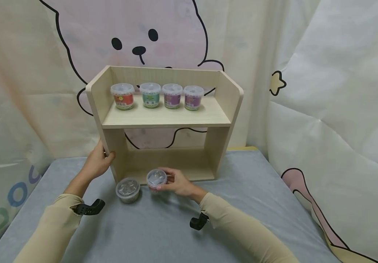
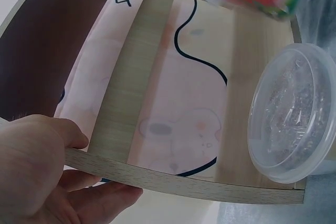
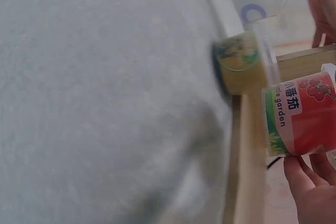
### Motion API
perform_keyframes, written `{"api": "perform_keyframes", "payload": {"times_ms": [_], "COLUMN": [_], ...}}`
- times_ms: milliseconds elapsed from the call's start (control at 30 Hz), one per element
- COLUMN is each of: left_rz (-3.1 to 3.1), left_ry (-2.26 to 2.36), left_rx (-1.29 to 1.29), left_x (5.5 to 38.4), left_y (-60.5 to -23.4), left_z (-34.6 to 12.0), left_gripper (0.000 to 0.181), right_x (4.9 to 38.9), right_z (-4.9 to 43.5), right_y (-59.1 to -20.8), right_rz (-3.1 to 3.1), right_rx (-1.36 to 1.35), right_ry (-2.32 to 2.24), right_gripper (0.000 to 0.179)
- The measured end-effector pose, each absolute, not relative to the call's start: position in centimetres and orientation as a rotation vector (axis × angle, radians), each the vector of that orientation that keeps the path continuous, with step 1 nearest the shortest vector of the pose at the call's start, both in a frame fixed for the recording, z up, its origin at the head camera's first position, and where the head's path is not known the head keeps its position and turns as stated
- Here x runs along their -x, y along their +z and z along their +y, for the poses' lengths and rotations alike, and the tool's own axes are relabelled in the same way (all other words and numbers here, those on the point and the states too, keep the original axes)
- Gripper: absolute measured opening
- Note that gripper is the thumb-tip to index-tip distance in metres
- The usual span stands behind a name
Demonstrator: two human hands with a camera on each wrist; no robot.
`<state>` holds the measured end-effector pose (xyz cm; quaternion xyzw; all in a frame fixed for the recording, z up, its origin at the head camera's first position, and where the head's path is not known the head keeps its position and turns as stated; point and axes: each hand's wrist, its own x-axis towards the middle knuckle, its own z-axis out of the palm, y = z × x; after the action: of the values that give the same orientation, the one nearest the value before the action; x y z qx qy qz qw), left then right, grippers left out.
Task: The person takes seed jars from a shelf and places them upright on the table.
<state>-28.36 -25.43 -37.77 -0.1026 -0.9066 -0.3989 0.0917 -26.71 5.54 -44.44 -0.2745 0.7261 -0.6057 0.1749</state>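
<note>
My left hand (image 1: 97, 162) grips the side panel of a small two-tier wooden shelf (image 1: 166, 119), thumb inside and fingers outside, as the left wrist view shows. My right hand (image 1: 180, 183) holds a clear-lidded plastic cup (image 1: 156, 177) by its side, in front of the lower tier. Its red label with pictured tomatoes reads "little garden" in the right wrist view, where the cup (image 3: 302, 116) appears large. Just left of it, a second lidded cup (image 1: 128, 190) stands on the table before the shelf's front edge; its label (image 3: 239, 59) looks yellow with green.
On the upper tier stand a red-labelled cup (image 1: 123, 96), a teal one (image 1: 150, 95) and two purple ones (image 1: 172, 96), in a row. A grey-blue cloth (image 1: 143, 233) covers the table. Printed curtains (image 1: 323, 109) hang behind and at both sides.
</note>
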Motion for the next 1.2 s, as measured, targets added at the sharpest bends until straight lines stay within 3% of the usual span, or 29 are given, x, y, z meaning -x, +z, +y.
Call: {"api": "perform_keyframes", "payload": {"times_ms": [400, 1200], "left_rz": [-2.665, -2.679], "left_ry": [-1.189, -1.13], "left_rx": [0.325, 0.359], "left_x": [28.7, 28.4], "left_y": [-38.0, -38.3], "left_z": [-25.3, -25.5], "left_gripper": [0.069, 0.065], "right_x": [27.1, 27.6], "right_z": [3.7, 3.1], "right_y": [-47.0, -48.5], "right_rz": [2.065, 2.046], "right_rx": [0.729, 0.757], "right_ry": [-1.687, -1.632], "right_gripper": [0.073, 0.073]}}
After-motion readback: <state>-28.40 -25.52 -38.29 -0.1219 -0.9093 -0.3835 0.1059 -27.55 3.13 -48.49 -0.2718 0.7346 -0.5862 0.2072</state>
